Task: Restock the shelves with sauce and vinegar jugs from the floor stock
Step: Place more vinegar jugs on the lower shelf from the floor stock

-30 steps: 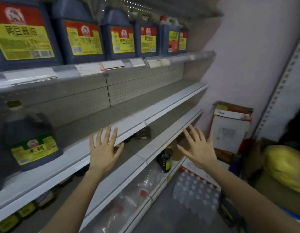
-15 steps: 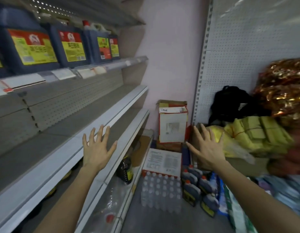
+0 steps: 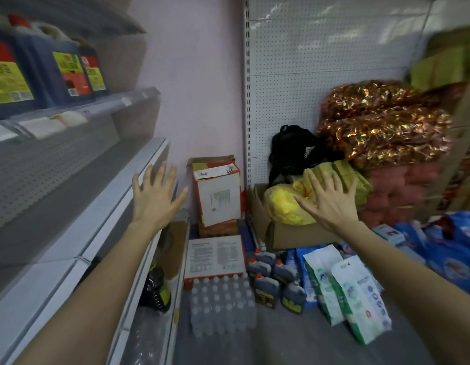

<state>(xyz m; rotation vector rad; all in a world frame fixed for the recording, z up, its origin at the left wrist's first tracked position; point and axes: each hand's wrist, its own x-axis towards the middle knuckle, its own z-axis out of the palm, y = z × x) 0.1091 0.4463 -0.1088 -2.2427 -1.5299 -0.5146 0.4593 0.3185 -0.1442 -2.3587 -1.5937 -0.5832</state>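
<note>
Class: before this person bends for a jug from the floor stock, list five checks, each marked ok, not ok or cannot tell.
1. Left hand free: ok, open and empty.
2. Right hand free: ok, open and empty.
3. Floor jugs in view: ok, clustered beside the water bottle pack.
4. Room on the middle shelf: ok, the visible stretch is bare.
5. Jug caps tight: cannot tell.

pink wall, white pegboard panel, grey floor
</note>
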